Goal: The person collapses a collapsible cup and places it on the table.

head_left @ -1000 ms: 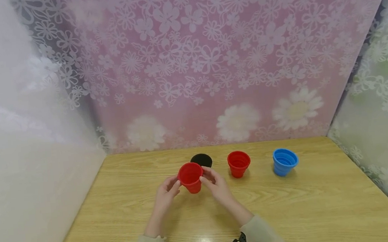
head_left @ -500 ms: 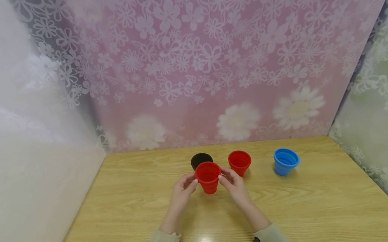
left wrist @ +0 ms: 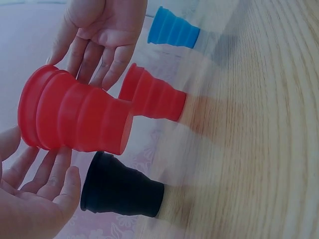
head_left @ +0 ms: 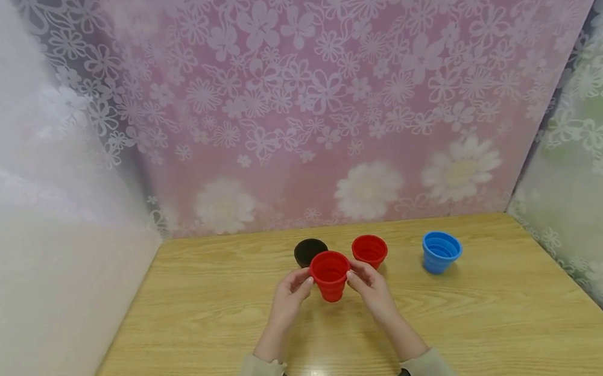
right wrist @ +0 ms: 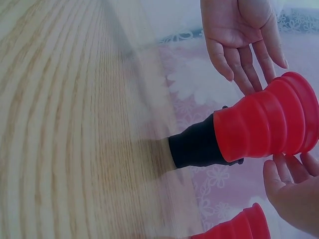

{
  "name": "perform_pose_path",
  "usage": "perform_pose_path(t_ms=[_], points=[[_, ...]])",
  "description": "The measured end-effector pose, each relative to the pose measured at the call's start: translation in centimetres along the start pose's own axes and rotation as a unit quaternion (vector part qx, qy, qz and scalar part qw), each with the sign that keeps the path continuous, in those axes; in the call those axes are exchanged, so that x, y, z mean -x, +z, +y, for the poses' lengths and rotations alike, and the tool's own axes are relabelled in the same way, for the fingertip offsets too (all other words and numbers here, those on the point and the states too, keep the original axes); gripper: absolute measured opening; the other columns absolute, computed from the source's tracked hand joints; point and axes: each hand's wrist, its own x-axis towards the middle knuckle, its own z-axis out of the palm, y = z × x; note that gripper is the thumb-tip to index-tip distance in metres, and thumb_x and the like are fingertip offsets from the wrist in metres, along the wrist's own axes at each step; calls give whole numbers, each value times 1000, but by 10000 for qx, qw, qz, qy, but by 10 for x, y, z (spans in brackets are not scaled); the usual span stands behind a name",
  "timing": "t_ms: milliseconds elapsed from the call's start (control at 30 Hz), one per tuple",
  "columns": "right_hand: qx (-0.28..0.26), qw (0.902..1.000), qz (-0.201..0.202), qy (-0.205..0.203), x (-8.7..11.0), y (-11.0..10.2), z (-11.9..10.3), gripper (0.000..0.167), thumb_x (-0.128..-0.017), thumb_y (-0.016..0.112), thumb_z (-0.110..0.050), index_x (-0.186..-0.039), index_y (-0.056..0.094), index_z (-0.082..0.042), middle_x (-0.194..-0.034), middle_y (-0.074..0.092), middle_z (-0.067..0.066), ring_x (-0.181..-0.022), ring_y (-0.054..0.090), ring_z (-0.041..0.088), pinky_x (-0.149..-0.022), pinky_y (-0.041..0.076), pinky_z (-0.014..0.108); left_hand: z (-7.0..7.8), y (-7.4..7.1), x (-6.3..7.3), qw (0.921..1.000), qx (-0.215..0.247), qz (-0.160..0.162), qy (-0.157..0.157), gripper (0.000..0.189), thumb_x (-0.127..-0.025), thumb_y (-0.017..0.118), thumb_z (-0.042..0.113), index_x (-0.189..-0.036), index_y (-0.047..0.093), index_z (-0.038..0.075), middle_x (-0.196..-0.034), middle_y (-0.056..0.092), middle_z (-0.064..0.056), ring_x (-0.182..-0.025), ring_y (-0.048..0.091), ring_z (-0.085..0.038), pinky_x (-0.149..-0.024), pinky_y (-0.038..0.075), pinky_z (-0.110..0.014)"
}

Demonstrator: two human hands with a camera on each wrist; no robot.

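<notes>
A red collapsible cup [head_left: 331, 280] with stepped walls is held upright between both hands, mouth up, above the table. My left hand [head_left: 289, 295] pinches its rim from the left side, thumb toward me. On the opposite side my right hand [head_left: 369, 284] pinches the rim the same way. In the left wrist view the raised cup [left wrist: 75, 112] is clear of the wood. Behind it stand a black cup [head_left: 308, 253], partly covered by the held cup, and a second red cup [head_left: 370, 251], its lower part overlapped by my right hand.
A blue collapsible cup [head_left: 441, 251] stands upright farther right on the wooden table [head_left: 483, 322]. A pink flowered curtain [head_left: 295, 122] closes off the back edge, with pale sheets at left and right.
Both hands have carried the held red cup to the right, from in front of the black cup's left side to between the black and second red cups. The standing cups stay put.
</notes>
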Motion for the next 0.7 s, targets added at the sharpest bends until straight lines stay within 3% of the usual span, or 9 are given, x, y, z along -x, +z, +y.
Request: perform_pose_path(t_ms=[133,300,500,700], points=[[-39,10000,-51,-42,-2,-1,0,37,-88,54,-7,-122,46,5,-118,50,21,-104,50,26,-87,43,35,-11,-2,-6,10000,-4,-36,12,33,-88,55,14,-115,53,-5,-109,57,-15,-98,54,-24,-80,46,-35],[21,9999,-79,-143,-2,-1,2,37,-88,54,-6,-121,46,7,-115,50,23,-97,53,19,-85,44,34,-14,-4,-6,9993,297,-109,-178,33,-88,55,15,-116,52,-4,-110,56,-16,-100,53,-27,-86,42,-45],[-38,9999,-100,-72,-1,-2,3,37,-88,53,-6,-122,45,6,-116,50,21,-98,52,19,-85,44,31,2,-2,1,9987,399,-150,-272,32,-88,54,8,-116,51,-7,-112,54,-19,-100,53,-28,-87,39,-50],[-63,9997,-153,-172,-1,-5,3,36,-88,53,-5,-121,45,7,-114,50,22,-94,53,15,-83,46,33,10,0,4,9996,148,-170,-148,30,-88,54,6,-114,51,-7,-111,54,-18,-101,52,-26,-87,41,-43]])
